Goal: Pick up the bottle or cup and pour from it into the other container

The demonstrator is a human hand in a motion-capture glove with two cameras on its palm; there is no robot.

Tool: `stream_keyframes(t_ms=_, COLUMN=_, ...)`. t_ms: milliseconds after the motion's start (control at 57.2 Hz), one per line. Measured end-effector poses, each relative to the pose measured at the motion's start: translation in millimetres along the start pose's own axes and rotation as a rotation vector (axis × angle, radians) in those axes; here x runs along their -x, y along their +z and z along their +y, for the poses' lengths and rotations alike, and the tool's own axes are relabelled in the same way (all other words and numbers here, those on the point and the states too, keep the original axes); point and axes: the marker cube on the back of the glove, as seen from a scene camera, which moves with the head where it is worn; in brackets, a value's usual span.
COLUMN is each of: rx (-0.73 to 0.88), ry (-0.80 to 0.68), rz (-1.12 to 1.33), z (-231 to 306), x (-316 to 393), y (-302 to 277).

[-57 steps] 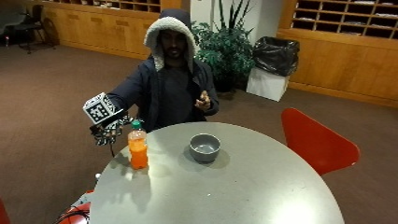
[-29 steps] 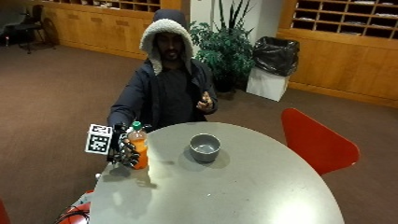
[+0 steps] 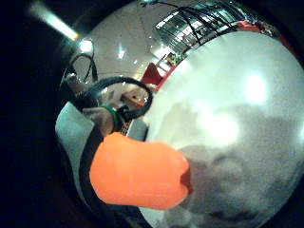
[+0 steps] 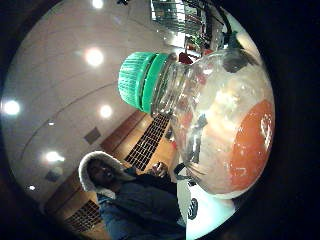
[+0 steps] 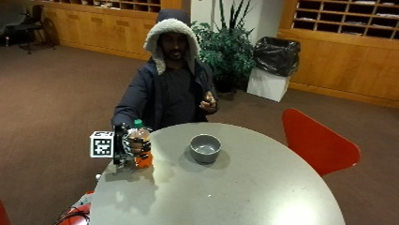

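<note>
A clear bottle [image 5: 143, 158] of orange drink with a green cap [image 5: 137, 123] stands upright near the edge of the round grey table [image 5: 249, 187]. My gloved right hand [image 5: 132, 145] grips the bottle, fingers curled round its middle. In the thumb side palm view the bottle [image 4: 220, 125] and its cap [image 4: 142, 81] are close to the palm. The little finger side view shows the bottle's orange lower part [image 3: 140, 173] over the table top [image 3: 237, 118]. A grey cup [image 5: 205, 147] stands open and upright mid-table, a hand's width from the bottle.
The person's bare left hand [image 5: 209, 101] is held up at chest height, away from the table. A red chair [image 5: 314, 140] stands at the table's far side. A red object [image 5: 78, 213] lies on the floor by the table edge below my hand.
My right hand came down from beside the bottle's cap and closed around the bottle's body. The bottle and cup stay where they were.
</note>
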Motion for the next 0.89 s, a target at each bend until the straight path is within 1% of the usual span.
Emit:
stream_keyframes(t_ms=70, rx=-0.016, ry=-0.008, rz=0.009, z=4, x=11, y=5)
stream_keyframes(t_ms=175, rx=0.043, ry=-0.038, rz=0.06, z=7, x=39, y=19)
stream_keyframes(t_ms=245, rx=0.078, ry=-0.11, rz=0.105, z=0, x=60, y=33)
stream_keyframes(t_ms=297, rx=0.144, ry=-0.047, rz=0.149, z=2, x=76, y=41)
stream_keyframes(t_ms=332, rx=0.164, ry=-0.037, rz=0.188, z=2, x=85, y=48)
stream_keyframes(t_ms=437, rx=0.17, ry=-0.038, rz=0.335, z=1, x=105, y=78)
stream_keyframes(t_ms=577, rx=0.241, ry=-0.083, rz=0.591, z=4, x=116, y=112)
stream_keyframes(t_ms=647, rx=0.191, ry=-0.077, rz=0.754, z=1, x=117, y=133)
stream_keyframes(t_ms=699, rx=0.328, ry=-0.12, rz=0.88, z=8, x=117, y=141)
stream_keyframes(t_ms=734, rx=0.392, ry=-0.138, rz=0.946, z=9, x=117, y=147)
stream_keyframes(t_ms=804, rx=0.436, ry=-0.114, rz=1.048, z=13, x=118, y=163)
stream_keyframes(t_ms=891, rx=0.509, ry=-0.131, rz=1.172, z=7, x=119, y=175)
